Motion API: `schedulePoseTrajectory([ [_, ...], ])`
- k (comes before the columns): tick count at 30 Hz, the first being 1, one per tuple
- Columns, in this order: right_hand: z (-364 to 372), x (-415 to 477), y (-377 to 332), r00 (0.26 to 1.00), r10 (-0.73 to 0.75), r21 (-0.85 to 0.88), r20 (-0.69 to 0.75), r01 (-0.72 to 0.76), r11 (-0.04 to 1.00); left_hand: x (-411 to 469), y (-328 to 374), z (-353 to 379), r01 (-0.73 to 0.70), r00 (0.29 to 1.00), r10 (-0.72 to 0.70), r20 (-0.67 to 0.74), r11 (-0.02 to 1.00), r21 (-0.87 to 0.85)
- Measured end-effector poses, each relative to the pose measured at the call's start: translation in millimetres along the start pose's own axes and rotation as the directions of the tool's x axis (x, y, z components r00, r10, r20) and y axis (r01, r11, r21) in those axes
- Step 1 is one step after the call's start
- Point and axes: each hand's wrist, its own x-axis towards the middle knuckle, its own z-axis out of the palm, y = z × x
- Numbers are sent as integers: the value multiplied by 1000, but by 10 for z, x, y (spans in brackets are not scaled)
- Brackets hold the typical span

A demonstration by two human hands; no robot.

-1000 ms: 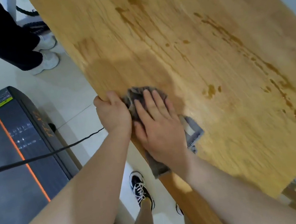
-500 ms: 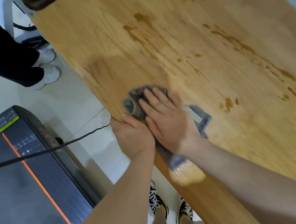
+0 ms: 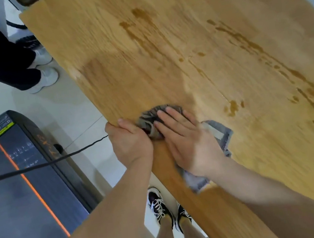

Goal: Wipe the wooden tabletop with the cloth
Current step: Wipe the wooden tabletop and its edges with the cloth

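Observation:
The wooden tabletop (image 3: 192,47) fills the upper right and carries several brown wet stains. A crumpled grey cloth (image 3: 221,136) lies on it close to the near left edge. My right hand (image 3: 188,140) presses flat on the cloth, fingers spread, covering most of it. My left hand (image 3: 130,141) grips the table's left edge right beside the cloth, with the thumb on top of the wood. A darker damp patch shows on the wood above my hands.
A dark treadmill (image 3: 24,181) with an orange stripe stands on the floor at the left, crossed by a black cable (image 3: 42,164). Another person's legs in dark trousers and white shoes (image 3: 43,79) stand at the upper left. My own feet (image 3: 166,208) are beside the table edge.
The right hand and cloth stay near the left edge with only small shifts. The left hand slid along the edge and back. The view widened, showing the table's far left corner.

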Motion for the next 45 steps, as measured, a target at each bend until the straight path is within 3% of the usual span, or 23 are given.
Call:
schedulePoseTrajectory([
  [3,-260,-492,590,974,225,-23,-29,-226,974,0,-25,37,10,1000,-10,-13,1000,-9],
  [7,-225,-246,605,842,523,-90,-130,-536,840,-28,6,6,16,999,-15,-37,999,38],
  [9,-92,-80,250,885,458,-121,-87,-465,877,-31,22,-17,27,999,-24,-48,998,61],
  [11,-4,-205,-25,976,217,-89,-12,-218,972,-40,39,-33,27,998,-23,-53,996,81],
  [13,-71,-504,20,999,26,-30,44,-25,999,-52,52,-33,33,998,-28,-48,995,94],
  [14,-125,-655,168,999,0,-4,39,0,1000,-53,61,-19,44,998,-40,-45,994,98],
  [18,-303,-807,800,960,273,46,-57,-271,961,-49,59,20,80,995,-74,-64,993,90],
  [21,-206,-333,580,887,449,-52,-104,-456,888,-55,75,-5,95,994,-88,-62,988,120],
  [23,-89,-142,246,940,334,-50,-70,-338,940,-68,88,-28,89,994,-79,-76,985,148],
  [25,-37,-323,97,997,68,-31,33,-67,997,-109,115,-57,79,993,-63,-95,980,182],
  [27,-135,-692,279,992,-91,6,90,91,996,-112,133,-24,82,994,-69,-84,983,162],
  [29,-265,-910,634,999,-36,48,33,34,998,-104,136,2,85,994,-75,-73,987,136],
  [31,-352,-771,879,987,159,28,-24,-159,987,-96,115,-3,86,993,-74,-87,987,137],
  [34,-274,-140,752,910,408,-61,-71,-412,909,-85,95,-21,73,995,-62,-84,988,137],
  [36,-134,153,467,937,345,-69,-58,-348,935,-84,88,-29,61,995,-49,-88,989,136],
  [38,-29,134,212,990,143,-65,-14,-143,988,-89,85,-41,52,995,-43,-85,992,118],
  [41,-85,-275,224,988,-115,14,100,114,993,-82,103,-23,52,997,-46,-65,995,87],
  [43,-178,-483,512,990,-128,74,54,124,989,-78,99,-29,61,998,-58,-32,993,100],
  [45,-291,-394,794,998,64,52,7,-64,997,-67,98,-47,64,998,-64,-2,993,99],
])
